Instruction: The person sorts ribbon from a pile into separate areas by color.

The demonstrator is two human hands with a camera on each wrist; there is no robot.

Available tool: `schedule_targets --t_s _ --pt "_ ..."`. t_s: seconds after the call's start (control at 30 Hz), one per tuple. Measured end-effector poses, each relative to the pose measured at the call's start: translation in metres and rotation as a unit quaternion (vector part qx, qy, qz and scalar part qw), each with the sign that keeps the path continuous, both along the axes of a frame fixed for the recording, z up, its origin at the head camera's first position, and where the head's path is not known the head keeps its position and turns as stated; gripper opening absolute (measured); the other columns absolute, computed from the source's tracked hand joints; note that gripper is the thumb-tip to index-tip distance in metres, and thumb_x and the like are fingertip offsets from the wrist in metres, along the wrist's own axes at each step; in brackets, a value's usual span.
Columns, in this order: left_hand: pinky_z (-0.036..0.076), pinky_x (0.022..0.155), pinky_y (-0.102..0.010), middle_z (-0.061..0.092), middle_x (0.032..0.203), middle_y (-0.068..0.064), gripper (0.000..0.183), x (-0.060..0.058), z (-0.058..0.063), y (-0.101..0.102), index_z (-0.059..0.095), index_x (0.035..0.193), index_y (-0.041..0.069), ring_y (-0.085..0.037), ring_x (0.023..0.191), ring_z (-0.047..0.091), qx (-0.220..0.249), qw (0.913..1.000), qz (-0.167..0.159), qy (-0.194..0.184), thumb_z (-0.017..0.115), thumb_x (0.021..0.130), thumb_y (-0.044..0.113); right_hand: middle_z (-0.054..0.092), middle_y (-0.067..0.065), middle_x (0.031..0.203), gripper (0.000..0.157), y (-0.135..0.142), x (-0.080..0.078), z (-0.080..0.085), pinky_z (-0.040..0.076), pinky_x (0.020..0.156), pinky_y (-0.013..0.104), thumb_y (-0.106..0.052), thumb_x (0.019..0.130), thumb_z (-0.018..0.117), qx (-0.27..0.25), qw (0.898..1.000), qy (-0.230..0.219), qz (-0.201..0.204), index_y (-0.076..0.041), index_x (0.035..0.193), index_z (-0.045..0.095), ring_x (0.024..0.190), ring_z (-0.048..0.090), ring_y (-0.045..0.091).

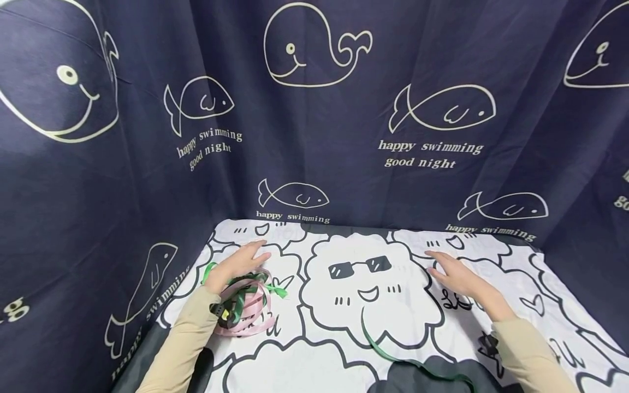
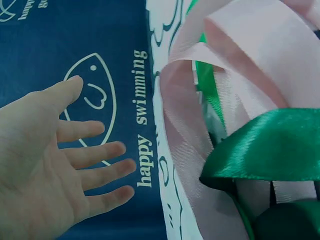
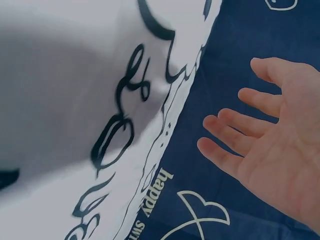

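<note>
My left hand (image 1: 238,264) hovers at the left of the cloth, fingers spread and holding nothing. Below its wrist lies a tangled bundle of pink ribbon (image 1: 244,329) and green ribbon (image 1: 278,291). In the left wrist view, pink loops (image 2: 182,120) and a wide shiny green loop (image 2: 270,147) fill the right side, apart from the fingers. My right hand (image 1: 459,277) is over the right part of the cloth, its fingers extended and nothing in them; the right wrist view shows its palm (image 3: 280,160). A dark green ribbon strand (image 1: 393,357) curves across the front middle.
A white cloth (image 1: 275,371) with black cloud outlines and faces covers the table. Dark blue curtains (image 1: 344,164) printed with whales and fish hang at the back and both sides. A small black device (image 1: 218,311) sits at the left wrist.
</note>
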State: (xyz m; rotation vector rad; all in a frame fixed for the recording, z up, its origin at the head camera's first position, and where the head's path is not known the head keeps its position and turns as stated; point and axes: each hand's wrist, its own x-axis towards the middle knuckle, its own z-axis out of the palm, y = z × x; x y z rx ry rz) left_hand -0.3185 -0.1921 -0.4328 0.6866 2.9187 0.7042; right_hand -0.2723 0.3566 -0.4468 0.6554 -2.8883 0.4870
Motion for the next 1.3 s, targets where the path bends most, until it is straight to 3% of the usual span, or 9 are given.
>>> schedule_targets --t_s 0.37,0.6,0.97,1.3 --pt "0.047 0.097 -0.050 0.059 0.127 -0.025 0.042 0.008 0.007 -0.015 0.053 0.132 -0.005 -0.042 0.114 0.059 0.055 0.9976 -0.009 -0.040 0.046 0.102 0.024 0.066 0.022 0.116 0.028 -0.028 -0.006 0.011 0.050 0.087 0.052 -0.011 0.096 0.055 -0.018 0.999 -0.018 0.036 0.004 0.119 0.062 0.099 0.065 0.039" --pt "0.048 0.096 -0.048 0.063 0.121 -0.025 0.037 0.008 0.003 -0.026 0.058 0.123 -0.009 -0.040 0.113 0.060 0.070 0.9973 -0.018 -0.015 0.048 0.101 0.018 0.072 0.013 0.103 0.024 -0.046 -0.011 0.012 0.053 0.076 0.040 -0.012 0.097 0.053 -0.022 0.999 -0.027 0.039 0.001 0.111 0.067 0.088 0.068 0.026" --pt "0.048 0.095 -0.050 0.065 0.117 -0.026 0.035 0.016 0.004 -0.030 0.061 0.119 -0.009 -0.041 0.111 0.061 0.063 0.9971 -0.023 -0.035 0.049 0.100 0.019 0.071 0.014 0.106 0.025 -0.078 -0.016 0.011 0.054 0.075 0.038 -0.013 0.097 0.052 -0.042 0.995 -0.051 0.073 0.002 0.110 0.068 0.088 0.068 0.026" --pt "0.051 0.089 -0.046 0.069 0.109 -0.018 0.029 0.024 0.002 -0.017 0.065 0.115 -0.005 -0.033 0.103 0.065 0.053 0.9965 -0.035 -0.055 0.052 0.098 0.016 0.071 0.014 0.108 0.026 -0.111 -0.018 0.013 0.054 0.079 0.036 -0.014 0.099 0.050 -0.048 0.987 -0.099 0.115 0.001 0.112 0.067 0.094 0.068 0.024"
